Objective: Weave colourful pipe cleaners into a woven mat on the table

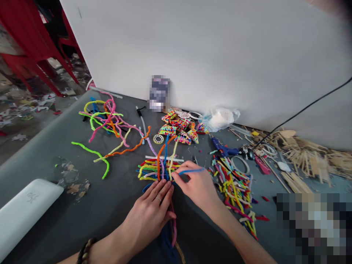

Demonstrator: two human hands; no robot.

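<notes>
Several colourful pipe cleaners form a woven patch (150, 165) on the grey table in front of me. Orange, purple, blue and cream strands run lengthwise through it, over and under the crosswise ones. My left hand (154, 205) lies with its fingers stretched out across the near edge of the patch. Thumb and fingertips of my right hand (199, 185) pinch a blue pipe cleaner (194, 170) at the patch's right side. A white strip (165, 158) lies along the far edge. Longer strands trail toward me beneath my left hand, partly hidden.
Loose pipe cleaners (107, 117) lie at the far left, short pieces (236, 187) at the right. Beyond the patch are patterned woven pieces (180, 124) and a plastic bag (222, 118). A blue glue gun (224, 147) with a black cord, wooden sticks (299, 157) and a white device (30, 216) flank the work.
</notes>
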